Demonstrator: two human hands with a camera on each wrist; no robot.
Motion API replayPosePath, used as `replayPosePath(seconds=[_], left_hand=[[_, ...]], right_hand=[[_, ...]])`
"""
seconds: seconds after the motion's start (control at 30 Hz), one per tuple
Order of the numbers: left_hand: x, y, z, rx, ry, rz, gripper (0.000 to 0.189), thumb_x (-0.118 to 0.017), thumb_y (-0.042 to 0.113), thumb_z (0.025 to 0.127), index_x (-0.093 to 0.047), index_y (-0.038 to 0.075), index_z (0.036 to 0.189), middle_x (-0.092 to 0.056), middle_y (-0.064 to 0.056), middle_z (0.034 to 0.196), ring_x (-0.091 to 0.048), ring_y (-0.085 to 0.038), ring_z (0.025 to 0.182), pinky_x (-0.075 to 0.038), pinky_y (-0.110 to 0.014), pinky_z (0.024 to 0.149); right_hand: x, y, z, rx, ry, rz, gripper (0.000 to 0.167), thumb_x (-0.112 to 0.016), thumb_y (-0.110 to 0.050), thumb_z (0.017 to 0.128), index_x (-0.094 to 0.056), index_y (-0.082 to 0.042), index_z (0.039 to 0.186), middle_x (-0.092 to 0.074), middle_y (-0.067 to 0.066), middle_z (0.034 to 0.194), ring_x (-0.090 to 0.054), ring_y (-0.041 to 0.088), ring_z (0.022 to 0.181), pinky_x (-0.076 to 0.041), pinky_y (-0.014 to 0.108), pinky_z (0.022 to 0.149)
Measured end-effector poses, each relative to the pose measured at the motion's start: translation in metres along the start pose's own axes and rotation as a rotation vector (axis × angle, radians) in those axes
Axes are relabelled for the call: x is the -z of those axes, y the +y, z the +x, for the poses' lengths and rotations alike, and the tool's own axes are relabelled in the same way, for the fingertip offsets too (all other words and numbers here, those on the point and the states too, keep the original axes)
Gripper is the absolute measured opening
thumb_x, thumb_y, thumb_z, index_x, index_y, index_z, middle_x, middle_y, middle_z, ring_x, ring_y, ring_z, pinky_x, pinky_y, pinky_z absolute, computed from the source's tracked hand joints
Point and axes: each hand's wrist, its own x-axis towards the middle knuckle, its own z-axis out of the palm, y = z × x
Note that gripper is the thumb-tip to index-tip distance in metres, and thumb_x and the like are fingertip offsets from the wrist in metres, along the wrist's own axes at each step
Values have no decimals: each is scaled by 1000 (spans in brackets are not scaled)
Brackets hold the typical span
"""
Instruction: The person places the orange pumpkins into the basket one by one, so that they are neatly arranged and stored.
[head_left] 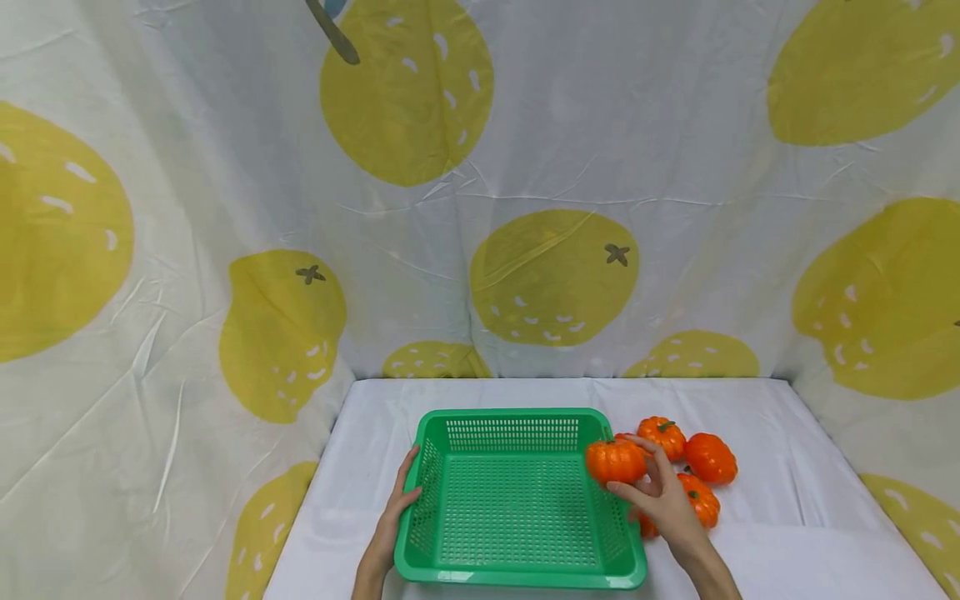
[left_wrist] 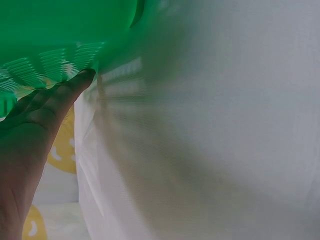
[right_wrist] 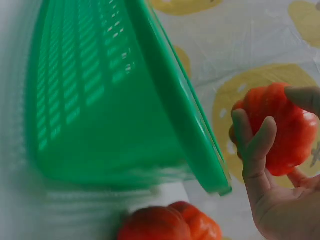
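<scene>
My right hand point(head_left: 663, 500) holds a small orange pumpkin point(head_left: 615, 462) between thumb and fingers, over the right rim of a green plastic basket point(head_left: 521, 577). In the right wrist view the pumpkin point(right_wrist: 282, 127) sits above the rim's level, its ribbed side between the fingertips. My left hand point(head_left: 390, 517) rests against the basket's left side, fingers and thumb spread along the rim. Seen from the left wrist, the hand's straight fingers point(left_wrist: 60, 97) lie against the slotted wall. Inside the basket only its bare perforated floor shows.
Several more orange pumpkins point(head_left: 711, 458) lie on the white cloth right of the basket, some partly hidden by the right hand. A white curtain point(head_left: 408, 292) printed with yellow fruit hangs behind and at both sides of the cloth-covered table point(head_left: 765, 500).
</scene>
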Motion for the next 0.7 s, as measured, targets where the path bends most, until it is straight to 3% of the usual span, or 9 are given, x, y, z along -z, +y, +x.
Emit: replayPosePath(seconds=[0.13, 0.3, 0.43, 0.57, 0.7], left_hand=[[0, -1, 0, 0, -3, 0, 63, -37, 30, 110, -11, 37, 167, 1, -5, 176, 4, -37, 161, -6, -66, 122], [-1, -1, 0, 0, 2, -7, 63, -37, 31, 110, -12, 37, 167, 1, -5, 176, 5, -37, 161, -5, -67, 122], [-1, -1, 0, 0, 7, -6, 63, -38, 30, 110, -12, 37, 167, 1, -5, 176, 5, -37, 161, -4, -68, 122], [-2, -1, -1, 3, 12, -16, 63, -37, 30, 110, -12, 37, 167, 2, -4, 176, 7, -37, 161, -2, -69, 122], [-3, -1, 0, 0, 17, -21, 64, -38, 29, 109, -12, 35, 167, 2, -5, 176, 8, -37, 161, -1, -68, 122]], right_hand=[[-7, 4, 2, 37, -32, 85, 69, -69, -14, 99, -30, -20, 155, -44, -11, 146, -69, 17, 85, -56, 30, 62], [-15, 5, 3, 61, -66, 119, 66, -64, -12, 101, -28, -18, 156, -47, -15, 140, -69, 16, 85, -56, 30, 64], [-23, 2, 6, 19, -48, 96, 62, -64, -18, 102, -30, -18, 154, -46, -6, 143, -67, 23, 80, -57, 31, 65], [-32, -2, 13, -5, -61, 59, 65, -66, -21, 102, -29, -17, 155, -42, 11, 152, -66, 28, 76, -59, 34, 68], [-41, -5, 21, -26, -125, 38, 70, -71, -24, 99, -31, -17, 155, -44, 18, 154, -68, 26, 96, -60, 38, 79]])
